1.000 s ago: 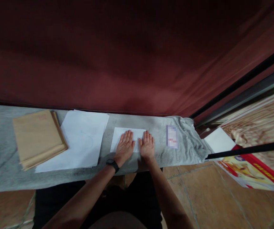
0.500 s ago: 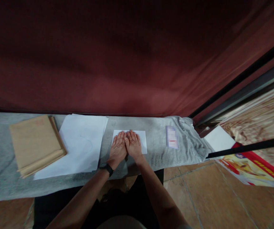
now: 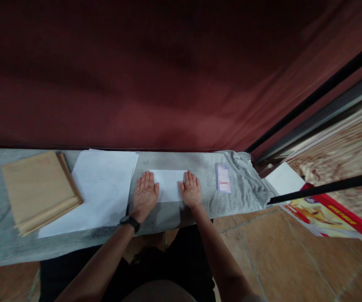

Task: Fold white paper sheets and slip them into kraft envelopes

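Note:
A small white sheet of paper (image 3: 169, 184), which looks folded, lies flat on the grey cloth (image 3: 174, 216) in front of me. My left hand (image 3: 145, 193) rests palm down over its left end, fingers stretched out and pointing away from me. Over the right end lies my right hand (image 3: 191, 189), also flat with straight fingers. Both ends of the paper are hidden under the hands, and its middle shows between them. A dark watch (image 3: 131, 223) is on my left wrist.
Large white sheets (image 3: 102, 188) lie to the left, partly under a stack of brown paper envelopes (image 3: 39, 188). A small blurred packet (image 3: 224, 178) is at the right. Beyond stand a dark red curtain (image 3: 168, 105), a black pole (image 3: 326, 191) and a red-yellow box (image 3: 329, 214).
My hands have slid apart from the middle of the small paper, the left one outward to the left, the right one to the right. The view has shifted slightly.

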A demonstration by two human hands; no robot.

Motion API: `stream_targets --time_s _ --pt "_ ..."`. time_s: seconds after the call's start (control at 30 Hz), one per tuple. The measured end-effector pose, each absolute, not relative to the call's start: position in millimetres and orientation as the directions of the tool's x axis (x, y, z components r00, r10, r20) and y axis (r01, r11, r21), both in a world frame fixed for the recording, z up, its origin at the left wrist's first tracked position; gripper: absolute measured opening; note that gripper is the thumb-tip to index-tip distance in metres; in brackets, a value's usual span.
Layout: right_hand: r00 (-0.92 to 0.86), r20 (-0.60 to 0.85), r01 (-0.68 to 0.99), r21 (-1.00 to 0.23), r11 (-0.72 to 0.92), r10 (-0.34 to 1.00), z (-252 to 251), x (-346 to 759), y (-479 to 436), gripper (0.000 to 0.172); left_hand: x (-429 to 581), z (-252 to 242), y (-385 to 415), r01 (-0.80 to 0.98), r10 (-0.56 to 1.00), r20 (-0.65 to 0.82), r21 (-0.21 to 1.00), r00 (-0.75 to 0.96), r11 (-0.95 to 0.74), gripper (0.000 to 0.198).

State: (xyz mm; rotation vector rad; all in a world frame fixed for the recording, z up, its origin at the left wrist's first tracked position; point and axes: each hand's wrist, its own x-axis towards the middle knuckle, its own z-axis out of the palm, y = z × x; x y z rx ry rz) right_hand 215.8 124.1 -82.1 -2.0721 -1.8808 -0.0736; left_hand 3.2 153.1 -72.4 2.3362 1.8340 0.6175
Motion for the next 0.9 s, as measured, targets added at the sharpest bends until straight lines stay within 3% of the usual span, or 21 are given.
stream_targets --time_s 0.2,0.47,0.9 --pt "0.137 0.281 0.972 -0.223 -0.074 0.95 -82.2 219.1 119.1 0.058 14.1 -68.3 150.0 0.915 0.948 0.268 0.313 0.173 -0.255 0.064" --pt "0.127 0.271 0.976 -0.203 -0.072 0.954 -78.0 217.3 118.3 0.059 63.3 -70.8 141.1 0.865 0.908 0.224 0.29 0.354 -0.409 0.062" --pt "0.178 0.275 0.97 -0.209 -0.122 0.945 -69.7 205.8 121.6 0.055 22.1 -65.7 145.9 0.9 0.909 0.234 0.191 0.346 -0.392 0.064"
